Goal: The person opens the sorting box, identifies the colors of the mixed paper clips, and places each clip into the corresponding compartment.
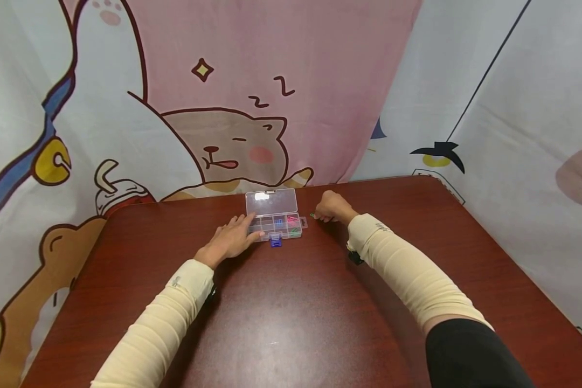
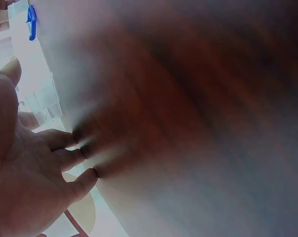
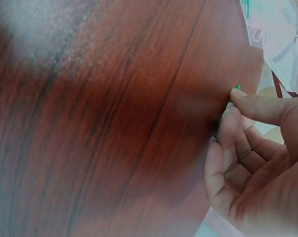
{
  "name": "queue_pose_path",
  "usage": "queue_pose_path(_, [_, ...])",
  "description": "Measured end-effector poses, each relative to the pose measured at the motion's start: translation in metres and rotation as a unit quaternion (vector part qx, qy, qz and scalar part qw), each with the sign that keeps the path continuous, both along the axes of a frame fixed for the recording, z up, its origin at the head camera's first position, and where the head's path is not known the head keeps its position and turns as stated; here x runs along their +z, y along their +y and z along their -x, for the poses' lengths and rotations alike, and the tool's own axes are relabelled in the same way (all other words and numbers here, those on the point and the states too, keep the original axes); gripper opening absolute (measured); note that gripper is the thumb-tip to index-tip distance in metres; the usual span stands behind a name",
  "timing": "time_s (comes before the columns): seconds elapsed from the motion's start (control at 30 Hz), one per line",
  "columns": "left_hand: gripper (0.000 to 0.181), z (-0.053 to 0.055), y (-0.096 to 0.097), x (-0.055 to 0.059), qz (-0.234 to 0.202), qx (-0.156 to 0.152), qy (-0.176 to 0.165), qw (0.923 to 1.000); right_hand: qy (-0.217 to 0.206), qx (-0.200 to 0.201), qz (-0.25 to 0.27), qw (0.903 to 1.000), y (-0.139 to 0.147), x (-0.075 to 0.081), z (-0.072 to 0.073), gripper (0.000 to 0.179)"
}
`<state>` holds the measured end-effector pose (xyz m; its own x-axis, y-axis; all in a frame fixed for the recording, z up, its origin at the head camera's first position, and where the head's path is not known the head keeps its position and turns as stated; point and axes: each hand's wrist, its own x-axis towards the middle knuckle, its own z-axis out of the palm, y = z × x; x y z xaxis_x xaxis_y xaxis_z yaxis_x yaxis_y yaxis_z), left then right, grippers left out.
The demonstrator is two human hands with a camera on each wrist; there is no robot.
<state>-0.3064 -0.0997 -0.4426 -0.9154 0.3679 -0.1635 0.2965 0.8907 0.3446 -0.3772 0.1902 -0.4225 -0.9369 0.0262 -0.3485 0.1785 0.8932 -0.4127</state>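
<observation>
A clear plastic compartment box (image 1: 267,227) stands at the far side of the table with its lid (image 1: 271,203) raised. Blue paper clips (image 1: 278,222), pink paper clips (image 1: 292,219) and green paper clips (image 1: 295,231) lie in separate compartments toward its right. My left hand (image 1: 233,237) is at the box's left end, thumb and index finger extended against it, other fingertips on the table. Right of the box, the thumb and index finger of my right hand (image 1: 333,206) pinch a small green paper clip (image 3: 238,87); only its end shows.
A blue latch (image 1: 275,241) hangs at the box's front, and a clear hanging tab sticks out on its right side. The dark red wooden table (image 1: 281,312) ends just behind the box at a printed cloth (image 1: 349,81).
</observation>
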Motion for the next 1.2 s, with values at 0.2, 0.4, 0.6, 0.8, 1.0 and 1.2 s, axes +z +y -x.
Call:
queue_pose_path(0.2, [0.074,0.000,0.001,0.000,0.000,0.001,-0.001,1.0000,0.004,0.005,-0.028,0.9996,-0.002,0.003,-0.001,0.017])
queue_pose_path(0.4, [0.074,0.000,0.000,0.001,-0.001,-0.002,0.000,1.0000,0.004,0.005,-0.020,0.9998,0.000,0.002,-0.001,0.018])
queue_pose_path(0.6, [0.074,-0.001,0.000,0.000,-0.001,-0.003,0.002,1.0000,-0.012,-0.004,0.049,0.9987,0.005,-0.001,-0.001,0.016])
queue_pose_path(0.8, [0.074,-0.001,0.000,0.000,-0.003,-0.003,0.002,1.0000,-0.038,-0.029,0.129,0.9905,0.008,0.003,0.001,0.014])
queue_pose_path(1.0, [0.074,0.000,0.000,0.001,-0.005,0.001,0.002,1.0000,-0.035,-0.032,0.178,0.9828,-0.004,0.016,-0.003,0.015])
queue_pose_path(1.2, [0.074,0.000,0.000,-0.001,-0.004,0.000,-0.001,1.0000,-0.048,-0.005,0.212,0.9761,-0.021,0.028,-0.011,0.014])
